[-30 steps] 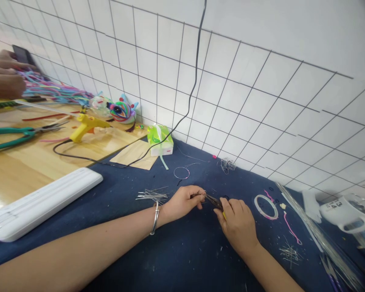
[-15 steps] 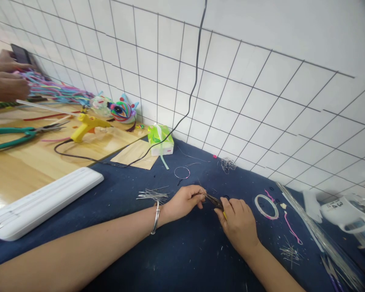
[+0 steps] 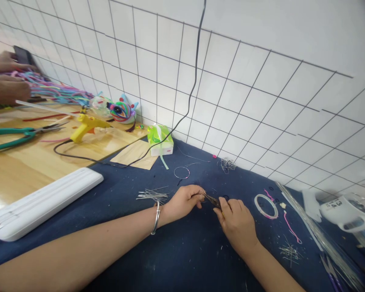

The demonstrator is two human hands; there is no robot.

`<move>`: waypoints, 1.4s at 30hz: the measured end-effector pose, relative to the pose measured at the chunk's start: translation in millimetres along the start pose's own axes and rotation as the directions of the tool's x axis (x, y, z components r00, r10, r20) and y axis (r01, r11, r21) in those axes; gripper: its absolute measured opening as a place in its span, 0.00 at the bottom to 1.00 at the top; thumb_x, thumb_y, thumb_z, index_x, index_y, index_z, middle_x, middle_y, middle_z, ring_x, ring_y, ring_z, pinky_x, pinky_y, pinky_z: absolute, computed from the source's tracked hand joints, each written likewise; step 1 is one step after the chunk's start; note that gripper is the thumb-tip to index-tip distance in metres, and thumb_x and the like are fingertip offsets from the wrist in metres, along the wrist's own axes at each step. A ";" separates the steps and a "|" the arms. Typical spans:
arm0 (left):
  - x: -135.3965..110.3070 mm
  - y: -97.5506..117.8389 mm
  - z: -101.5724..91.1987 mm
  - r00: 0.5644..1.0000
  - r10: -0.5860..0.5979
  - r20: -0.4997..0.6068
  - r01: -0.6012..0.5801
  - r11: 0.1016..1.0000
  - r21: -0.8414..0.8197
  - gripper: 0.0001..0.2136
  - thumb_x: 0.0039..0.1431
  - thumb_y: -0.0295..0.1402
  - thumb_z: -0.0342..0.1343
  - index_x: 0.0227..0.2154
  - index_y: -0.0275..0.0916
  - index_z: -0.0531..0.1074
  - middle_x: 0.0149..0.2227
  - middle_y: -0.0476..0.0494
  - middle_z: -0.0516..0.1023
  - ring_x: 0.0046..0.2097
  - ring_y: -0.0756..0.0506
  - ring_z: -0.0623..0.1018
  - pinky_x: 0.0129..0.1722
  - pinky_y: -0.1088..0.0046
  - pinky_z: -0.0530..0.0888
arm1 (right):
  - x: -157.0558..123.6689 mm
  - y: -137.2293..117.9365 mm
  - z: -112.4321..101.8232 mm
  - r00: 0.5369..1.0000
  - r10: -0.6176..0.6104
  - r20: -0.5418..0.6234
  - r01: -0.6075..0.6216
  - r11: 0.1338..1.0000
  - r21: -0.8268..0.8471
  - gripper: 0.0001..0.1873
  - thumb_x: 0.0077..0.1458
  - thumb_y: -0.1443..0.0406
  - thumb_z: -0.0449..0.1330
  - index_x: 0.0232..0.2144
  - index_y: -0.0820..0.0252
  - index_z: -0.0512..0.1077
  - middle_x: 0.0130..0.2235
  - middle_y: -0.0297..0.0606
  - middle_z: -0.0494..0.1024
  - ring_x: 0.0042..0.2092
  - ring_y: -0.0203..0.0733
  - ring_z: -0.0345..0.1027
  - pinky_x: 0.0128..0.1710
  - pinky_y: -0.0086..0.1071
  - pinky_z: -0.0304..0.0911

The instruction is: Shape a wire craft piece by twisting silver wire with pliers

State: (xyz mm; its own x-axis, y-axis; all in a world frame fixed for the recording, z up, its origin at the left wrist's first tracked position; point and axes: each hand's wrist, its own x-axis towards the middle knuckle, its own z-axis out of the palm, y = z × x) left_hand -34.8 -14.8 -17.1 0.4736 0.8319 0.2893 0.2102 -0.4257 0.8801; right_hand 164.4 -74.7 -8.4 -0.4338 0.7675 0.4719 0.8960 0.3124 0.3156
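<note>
My right hand (image 3: 239, 225) is wrapped round a pair of dark-jawed pliers (image 3: 212, 200), whose tips reach to the fingertips of my left hand (image 3: 185, 202). Thumb and forefinger of my left hand are pinched on a small thin piece, probably wire, too fine to make out clearly; the plier tips meet it there. Just behind my left wrist lies a bundle of short cut wires (image 3: 152, 195). A thin wire ring (image 3: 181, 172) rests beyond my left hand. To the right of my right hand is a white ring-shaped roll (image 3: 266, 207).
A white power bank-like bar (image 3: 45, 202) lies left. Behind it are a yellow glue gun (image 3: 88, 125), green-handled pliers (image 3: 15, 138) and a tissue pack (image 3: 160, 140). Long wires (image 3: 319, 235), scissors (image 3: 331, 271) and a white cup (image 3: 343, 213) stand right. Another person's hands (image 3: 7, 87) work far left.
My right hand and the pliers have shifted very slightly to the left, toward my left fingertips. My left hand stays nearly still.
</note>
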 end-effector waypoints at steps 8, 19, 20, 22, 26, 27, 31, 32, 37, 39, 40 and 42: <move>0.1 1.9 0.7 1.000 0.002 -0.017 -0.001 0.999 0.041 0.09 0.57 0.30 0.46 0.28 0.37 0.71 0.24 0.50 0.73 0.30 0.52 0.72 0.34 0.77 0.67 | -1.6 -1.9 5.1 0.999 0.021 -0.029 -0.019 0.997 0.072 0.16 0.57 0.59 0.50 0.43 0.62 0.67 0.29 0.40 0.66 0.33 0.40 0.60 0.33 0.32 0.56; -1.5 2.6 0.8 0.995 0.050 -0.080 -0.031 0.975 0.220 0.10 0.57 0.32 0.46 0.30 0.39 0.72 0.25 0.49 0.72 0.30 0.51 0.72 0.34 0.76 0.67 | -0.9 -13.4 1.7 0.941 0.209 0.266 -0.318 0.816 0.483 0.14 0.58 0.57 0.47 0.37 0.58 0.68 0.30 0.36 0.69 0.33 0.37 0.64 0.33 0.28 0.60; -1.8 3.1 0.6 0.995 0.063 -0.080 -0.043 0.971 0.236 0.10 0.58 0.31 0.46 0.30 0.39 0.72 0.25 0.49 0.72 0.30 0.51 0.71 0.34 0.76 0.66 | -0.5 -13.8 0.3 0.935 0.210 0.285 -0.332 0.800 0.500 0.14 0.58 0.57 0.47 0.36 0.58 0.68 0.30 0.35 0.69 0.32 0.36 0.64 0.32 0.28 0.60; -2.2 3.5 0.2 0.994 0.074 -0.078 -0.053 0.970 0.239 0.10 0.58 0.31 0.45 0.29 0.39 0.73 0.25 0.49 0.72 0.30 0.51 0.71 0.34 0.76 0.66 | -0.2 -14.3 -1.7 0.933 0.199 0.299 -0.335 0.783 0.524 0.14 0.58 0.57 0.47 0.36 0.58 0.68 0.29 0.35 0.69 0.32 0.36 0.64 0.32 0.28 0.60; -2.4 2.5 0.0 0.996 0.028 -0.081 -0.016 0.988 0.154 0.10 0.57 0.31 0.46 0.29 0.38 0.72 0.26 0.49 0.73 0.28 0.52 0.71 0.31 0.77 0.67 | -1.0 -13.3 -2.9 0.958 0.180 0.224 -0.267 0.847 0.460 0.14 0.58 0.58 0.47 0.38 0.59 0.68 0.30 0.36 0.69 0.32 0.37 0.64 0.32 0.28 0.60; -2.3 2.3 -0.1 0.997 0.014 -0.077 -0.004 0.992 0.127 0.09 0.57 0.31 0.46 0.29 0.38 0.72 0.26 0.49 0.73 0.28 0.52 0.72 0.31 0.77 0.67 | -1.1 -12.4 -2.8 0.967 0.173 0.188 -0.238 0.878 0.415 0.15 0.57 0.58 0.48 0.39 0.59 0.68 0.30 0.37 0.69 0.33 0.38 0.64 0.32 0.29 0.59; -1.1 2.1 -1.3 0.998 -0.027 -0.049 0.028 0.999 0.027 0.09 0.56 0.31 0.46 0.29 0.37 0.71 0.25 0.50 0.72 0.28 0.52 0.73 0.31 0.78 0.67 | -0.1 -6.1 -2.4 0.994 0.103 0.044 -0.110 0.968 0.225 0.17 0.56 0.58 0.49 0.42 0.63 0.67 0.32 0.42 0.68 0.38 0.42 0.62 0.36 0.33 0.59; -0.8 2.1 -1.5 0.998 -0.042 -0.044 0.042 0.999 -0.002 0.09 0.56 0.32 0.46 0.29 0.36 0.71 0.25 0.50 0.72 0.28 0.52 0.73 0.30 0.78 0.67 | 0.5 -4.1 -2.4 0.997 0.081 0.016 -0.082 0.978 0.193 0.17 0.56 0.58 0.50 0.42 0.64 0.67 0.32 0.42 0.68 0.38 0.42 0.62 0.37 0.34 0.58; 0.4 1.2 -1.5 0.997 -0.081 -0.020 0.079 0.993 -0.093 0.08 0.56 0.32 0.46 0.29 0.36 0.69 0.24 0.50 0.72 0.27 0.52 0.73 0.31 0.77 0.68 | 2.1 2.5 -1.5 0.999 0.013 -0.040 -0.008 0.991 0.136 0.17 0.57 0.59 0.49 0.42 0.64 0.67 0.31 0.42 0.67 0.36 0.41 0.60 0.36 0.34 0.57; 0.6 0.9 -1.1 0.997 -0.081 -0.011 0.079 0.992 -0.099 0.08 0.56 0.32 0.46 0.29 0.36 0.69 0.25 0.50 0.72 0.28 0.52 0.73 0.31 0.77 0.68 | 1.9 2.7 -0.7 1.000 0.010 -0.025 -0.006 0.991 0.137 0.16 0.57 0.59 0.49 0.42 0.63 0.67 0.32 0.41 0.67 0.36 0.41 0.60 0.36 0.34 0.56; 0.6 1.0 -0.9 0.997 -0.081 -0.006 0.080 0.992 -0.098 0.08 0.56 0.32 0.46 0.29 0.36 0.69 0.25 0.50 0.72 0.28 0.52 0.73 0.31 0.77 0.68 | 1.8 2.5 -0.3 1.000 0.010 -0.014 -0.008 0.990 0.137 0.16 0.57 0.59 0.50 0.42 0.63 0.67 0.32 0.41 0.67 0.36 0.41 0.60 0.36 0.34 0.56; 0.5 1.5 -0.7 0.997 -0.079 0.008 0.080 0.992 -0.094 0.08 0.56 0.32 0.46 0.29 0.36 0.69 0.24 0.50 0.72 0.28 0.52 0.73 0.31 0.77 0.68 | 1.5 2.0 0.1 1.000 0.013 -0.004 -0.013 0.991 0.132 0.16 0.56 0.59 0.50 0.43 0.62 0.67 0.32 0.41 0.67 0.36 0.41 0.60 0.36 0.34 0.56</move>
State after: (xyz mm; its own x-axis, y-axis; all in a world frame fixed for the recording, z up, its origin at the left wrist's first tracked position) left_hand -34.8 -14.8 -15.4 0.4622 0.8602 0.2155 0.1659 -0.3226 0.9319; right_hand 165.6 -72.9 -7.2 -0.4223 0.7695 0.4791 0.9061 0.3737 0.1985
